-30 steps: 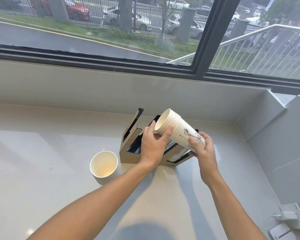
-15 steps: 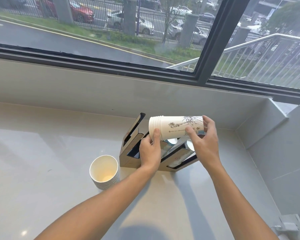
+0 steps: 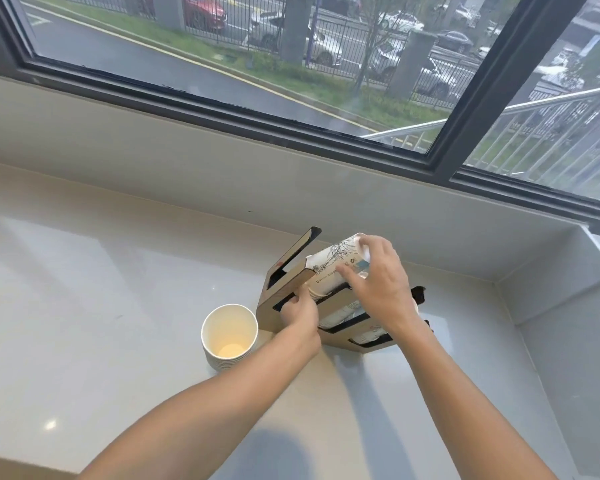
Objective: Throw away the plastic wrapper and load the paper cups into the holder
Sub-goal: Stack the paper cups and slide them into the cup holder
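Worktop (image 3: 101, 306): pale and glossy, running below a dark-framed window (image 3: 326, 133).
Cup holder (image 3: 284, 292): brown with black slots, toward the worktop's far right corner; cups already lie in its lower slots.
Printed cup stack (image 3: 333, 265): tilted, rim end low at the holder's upper slot (base end under the fingers).
Loose cup stack (image 3: 230, 336): upright, mouths up, just left of the holder.
Right hand (image 3: 378, 289): clamped on the printed cup stack.
Left hand (image 3: 300, 315): fingers closed on the holder's front edge.

Bright daylight enters through the window (image 3: 291, 64). The counter (image 3: 84, 306) shows soft glare and arm shadows. Straight edges bow near the corners.
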